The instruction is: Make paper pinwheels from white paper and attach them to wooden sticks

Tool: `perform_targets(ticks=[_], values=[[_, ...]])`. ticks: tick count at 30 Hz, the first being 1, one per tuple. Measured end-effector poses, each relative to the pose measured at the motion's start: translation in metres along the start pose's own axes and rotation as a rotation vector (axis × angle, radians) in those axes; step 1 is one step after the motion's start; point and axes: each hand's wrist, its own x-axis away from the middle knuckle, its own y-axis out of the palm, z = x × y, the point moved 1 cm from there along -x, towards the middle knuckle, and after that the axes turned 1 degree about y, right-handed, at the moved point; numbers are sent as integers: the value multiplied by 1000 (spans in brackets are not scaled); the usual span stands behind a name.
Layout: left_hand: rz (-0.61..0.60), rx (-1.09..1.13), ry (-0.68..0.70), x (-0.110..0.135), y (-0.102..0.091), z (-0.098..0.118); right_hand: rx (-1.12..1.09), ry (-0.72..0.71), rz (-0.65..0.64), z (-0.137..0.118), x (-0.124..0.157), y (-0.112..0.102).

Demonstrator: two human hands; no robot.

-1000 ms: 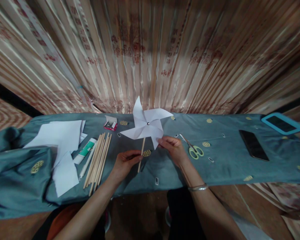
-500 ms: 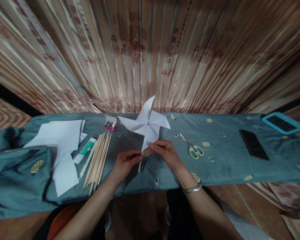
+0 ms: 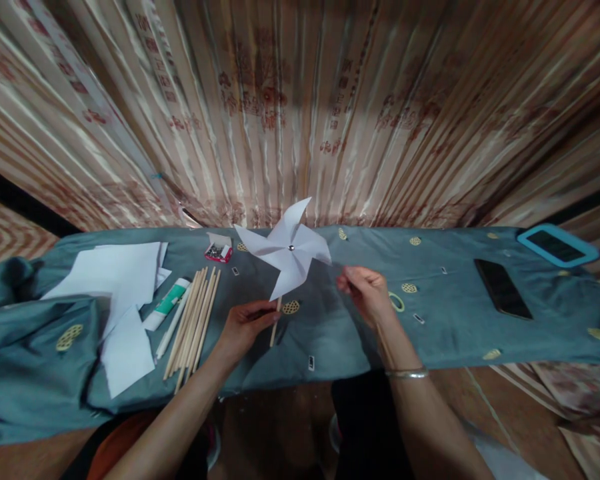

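A white paper pinwheel (image 3: pixel 291 257) with a silver pin at its centre stands upright on a thin wooden stick (image 3: pixel 274 332). My left hand (image 3: pixel 247 327) pinches that stick just below the lowest blade. Off to the pinwheel's right is my right hand (image 3: pixel 367 293), fingers curled together and nothing visible in them; the fingertips are a little blurred and apart from the blades. Behind the right hand lie the scissors (image 3: pixel 397 302), mostly hidden, with part of a yellow-green handle showing.
On the grey-green cloth (image 3: pixel 455 333) at left are white paper sheets (image 3: pixel 110 267), a glue tube (image 3: pixel 167 305) and several wooden sticks (image 3: pixel 195 327). An open red box of pins (image 3: pixel 219 250) lies behind them. At right are a dark phone (image 3: pixel 503 289) and a blue-framed tablet (image 3: pixel 557 245).
My right hand has let go of the pinwheel and moved right, now covering most of the scissors. My left hand keeps the stick, and the pinwheel has turned slightly.
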Motion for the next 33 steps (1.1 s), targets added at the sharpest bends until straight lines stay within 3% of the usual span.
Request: perform_targets(ticks=[2,4,11,22,33], values=[[-21,-1,-16,1,1,0,-12,-71,147,-3,-8,-13],[-47,-19,-33,2,2,-1,13,-130,203,-3,-12,-19],[-84,-63,-39,2,4,-4,119,-117,118,4,-15,-15],[-37,-54,-1,1,4,-5,28,43,33,9,-5,2],[-16,7,-11,-1,5,-3,-18,111,-100,15,6,20]])
